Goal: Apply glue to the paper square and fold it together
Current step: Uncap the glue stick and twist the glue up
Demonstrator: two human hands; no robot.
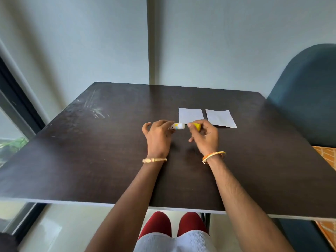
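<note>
The left hand (158,137) pinches the white labelled end of the glue stick (183,126) between thumb and forefinger tips; its little finger is spread clear. The right hand (205,137) pinches the yellow end, with the remaining fingers loosely curled beneath. The glue stick lies roughly horizontal between the two hands, held just above the table (109,160). Whether the cap is seated or partly withdrawn cannot be determined, as the picture is blurred here.

Judged step: uncapping the glue stick. No glue appears applied and no fold is made.

Two paper squares lie flat on the table just beyond the hands. The nearer paper square (190,115) sits directly behind the glue stick; the second paper square (221,118) lies just beside it to the right, apart from it. Neither is touched or restrained.

Fault conditions from this point:
- Cap releases abruptly: the hands jerk apart and may sweep a paper square off position.
- Glue is applied to an unrestrained sheet: the light paper drags or wrinkles with the stick. Hold it down with the free hand.
- Excess glue near the edges: the sheet bonds to the table on folding.
- Misaligned fold: the edges set crooked.

A chair (309,97) stands at the right of the table.
</note>
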